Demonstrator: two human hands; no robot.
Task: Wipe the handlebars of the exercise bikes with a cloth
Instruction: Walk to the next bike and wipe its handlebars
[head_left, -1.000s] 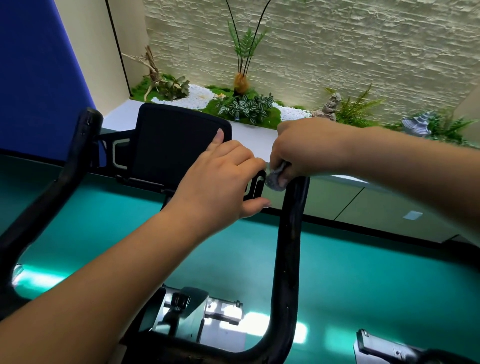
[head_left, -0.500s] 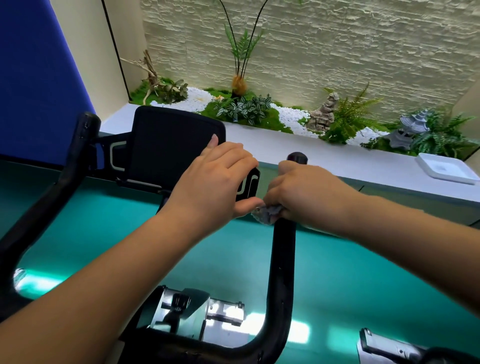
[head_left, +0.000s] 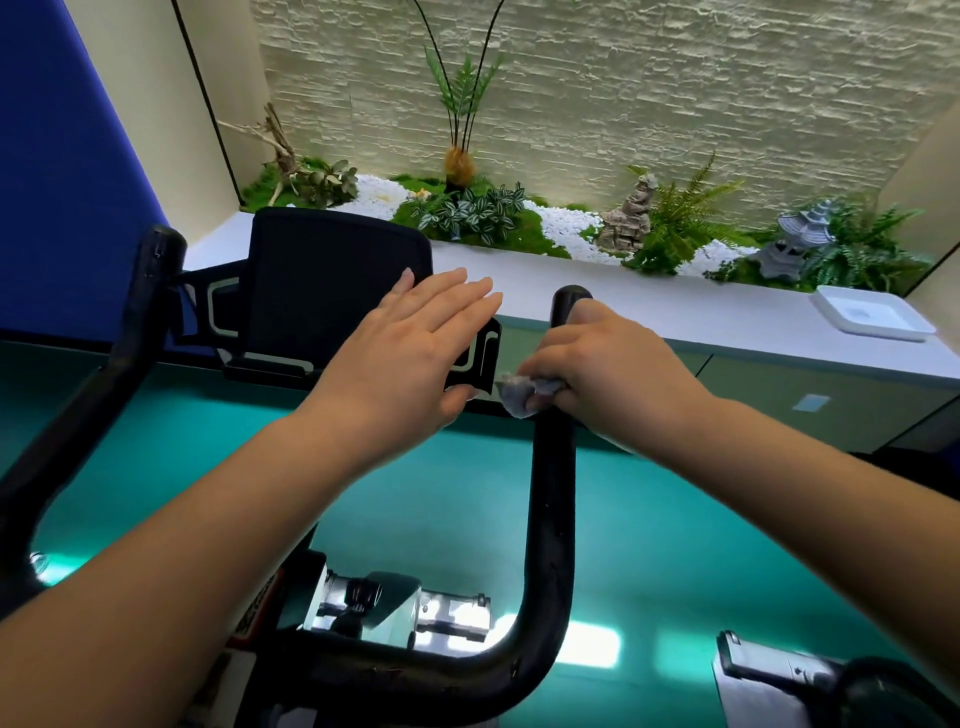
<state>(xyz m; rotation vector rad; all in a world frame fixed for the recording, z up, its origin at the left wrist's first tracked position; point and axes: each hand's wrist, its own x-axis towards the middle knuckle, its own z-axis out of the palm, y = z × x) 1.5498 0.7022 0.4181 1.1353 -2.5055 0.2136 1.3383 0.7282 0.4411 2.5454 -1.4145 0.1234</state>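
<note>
You see 2 bare forearms entering from the bottom corners, one from about 7 o'clock and one from about 4 o'clock, with no sleeve reaching into view on either. Your left hand (head_left: 410, 358) wears no glove, ring or watch; its 4 fingernails that show are short and unpainted. Your right hand (head_left: 618, 369) is likewise ungloved, with a bare wrist and no band or jewellery on it.

black handlebar (head_left: 553, 493); grey cloth (head_left: 524, 391) — teal floor (head_left: 675, 519), blue panel (head_left: 62, 182)
</note>
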